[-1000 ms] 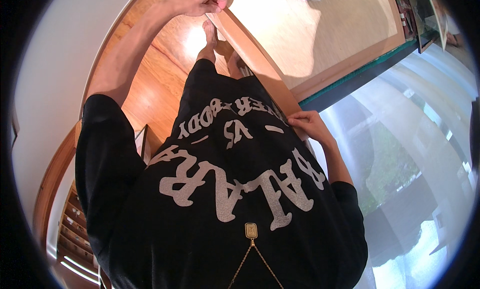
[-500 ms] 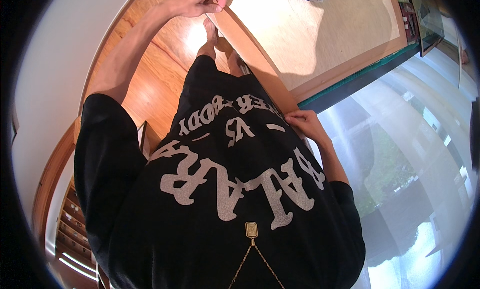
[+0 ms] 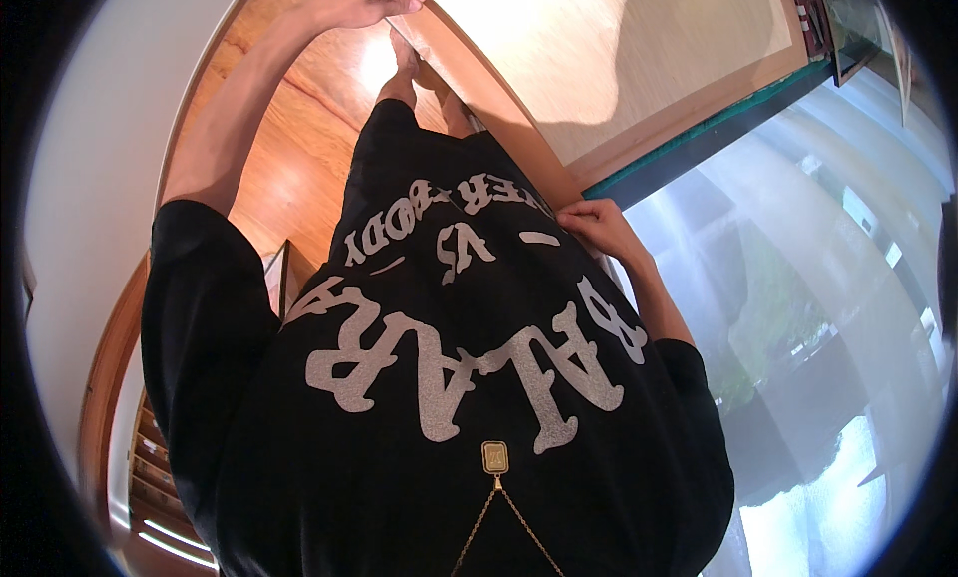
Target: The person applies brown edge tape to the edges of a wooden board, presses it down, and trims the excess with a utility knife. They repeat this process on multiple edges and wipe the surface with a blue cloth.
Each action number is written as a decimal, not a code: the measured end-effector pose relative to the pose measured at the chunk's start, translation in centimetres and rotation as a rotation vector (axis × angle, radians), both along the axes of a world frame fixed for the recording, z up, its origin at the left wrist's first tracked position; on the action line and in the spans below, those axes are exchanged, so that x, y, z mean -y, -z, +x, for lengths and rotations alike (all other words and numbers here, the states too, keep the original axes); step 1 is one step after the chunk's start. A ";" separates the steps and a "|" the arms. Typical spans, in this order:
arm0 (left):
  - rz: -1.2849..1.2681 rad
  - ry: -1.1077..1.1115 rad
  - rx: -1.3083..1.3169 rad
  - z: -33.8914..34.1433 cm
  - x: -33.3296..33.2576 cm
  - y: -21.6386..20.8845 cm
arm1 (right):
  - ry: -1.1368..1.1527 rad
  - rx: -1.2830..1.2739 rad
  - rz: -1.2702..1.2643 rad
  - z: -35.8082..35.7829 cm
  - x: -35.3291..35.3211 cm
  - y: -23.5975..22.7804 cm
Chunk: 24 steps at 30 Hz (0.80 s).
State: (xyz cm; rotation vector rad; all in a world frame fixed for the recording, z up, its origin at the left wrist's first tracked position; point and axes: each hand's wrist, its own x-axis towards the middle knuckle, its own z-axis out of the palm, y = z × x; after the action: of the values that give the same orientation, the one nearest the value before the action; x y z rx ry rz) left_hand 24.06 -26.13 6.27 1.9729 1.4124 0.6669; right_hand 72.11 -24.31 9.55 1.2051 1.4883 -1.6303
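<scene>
A large, flat pale wooden panel [image 3: 559,38] with a raised brown wooden rim [image 3: 489,88] fills the upper middle. My left hand [image 3: 374,0] is at the far end of the rim, thumb and fingers pinched together; what lies between them is not clear. At the rim's near corner, my right hand [image 3: 596,223] has its fingers closed on the edge, close against the front of my black shirt [image 3: 479,377]. The rim's long side slants between my two hands.
A green-covered edge [image 3: 709,128] runs along the panel's right side. Sheer, shiny sheeting [image 3: 778,307] covers the right. Wooden floor [image 3: 284,168] and a pale wall [image 3: 90,108] are on the left. Framed items [image 3: 858,38] stand at the upper right, and a shelf [image 3: 155,467] lower left.
The view has shifted slightly, so the panel and both hands appear a little further left and up. Both hands keep their places along the rim. The blue cloth at the top has left view.
</scene>
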 end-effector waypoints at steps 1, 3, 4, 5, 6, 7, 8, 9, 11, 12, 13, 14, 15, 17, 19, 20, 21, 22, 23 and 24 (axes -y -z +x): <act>0.001 0.007 -0.009 0.0 -0.1 0.0 | -0.002 0.000 0.001 0.0 0.0 0.1; -0.001 0.006 0.011 0.1 -0.2 -0.4 | 0.011 -0.002 0.003 0.0 0.1 0.2; -0.002 0.006 0.022 0.2 -0.2 -0.6 | 0.018 -0.003 0.004 0.0 0.2 0.2; -0.016 -0.002 0.013 0.2 -0.2 -0.6 | 0.025 0.004 -0.006 -0.1 0.2 0.2; -0.030 -0.009 0.003 0.2 -0.2 -0.6 | 0.033 0.011 -0.017 -0.1 0.2 0.2; -0.044 -0.019 -0.008 0.2 -0.1 -0.6 | 0.038 0.015 -0.028 -0.2 0.1 0.3; -0.049 -0.020 -0.016 0.1 -0.1 -0.6 | 0.037 0.015 -0.024 -0.2 0.1 0.3; -0.055 -0.022 -0.025 0.1 0.0 -0.5 | 0.036 0.015 -0.021 -0.2 0.1 0.3; -0.049 -0.026 -0.030 0.1 0.0 -0.7 | 0.044 0.001 -0.025 0.0 0.2 0.7; -0.037 -0.029 -0.027 0.3 0.0 -0.9 | 0.053 -0.013 -0.033 0.4 0.3 1.4; -0.025 -0.031 -0.025 0.5 0.0 -1.1 | 0.063 -0.028 -0.041 0.4 0.3 1.6; -0.028 -0.049 -0.056 0.6 0.2 -1.3 | 0.059 -0.026 -0.041 0.3 0.2 1.6; -0.031 -0.067 -0.087 0.9 0.5 -1.4 | 0.054 -0.024 -0.042 0.1 0.0 1.4; 0.083 -0.170 -0.187 1.5 1.1 -1.6 | 0.050 -0.001 -0.028 -0.3 0.0 1.3; 0.320 -0.337 -0.317 2.8 2.2 -0.7 | 0.051 0.044 -0.002 -0.3 0.1 1.4; 0.514 -0.622 -0.381 3.6 3.1 1.6 | 0.063 0.034 -0.014 -0.4 0.1 1.5; 0.347 -0.569 -0.279 5.5 4.1 0.7 | 0.077 0.028 -0.029 -0.3 0.0 1.6; 0.182 -0.514 -0.176 7.9 5.2 -0.6 | 0.089 0.024 -0.042 -0.2 -0.1 1.7; 0.100 -0.283 -0.286 10.7 6.3 -0.9 | 0.076 0.037 -0.046 -0.2 -0.2 1.6; 0.021 -0.025 -0.368 13.5 7.3 -1.4 | 0.060 0.047 -0.053 -0.1 -0.4 1.6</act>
State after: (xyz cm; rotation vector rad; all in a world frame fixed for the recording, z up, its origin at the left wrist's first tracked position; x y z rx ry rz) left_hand 37.54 -33.38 7.68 2.1767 1.6490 0.3396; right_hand 71.97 -23.87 7.96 1.2611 1.3834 -1.6590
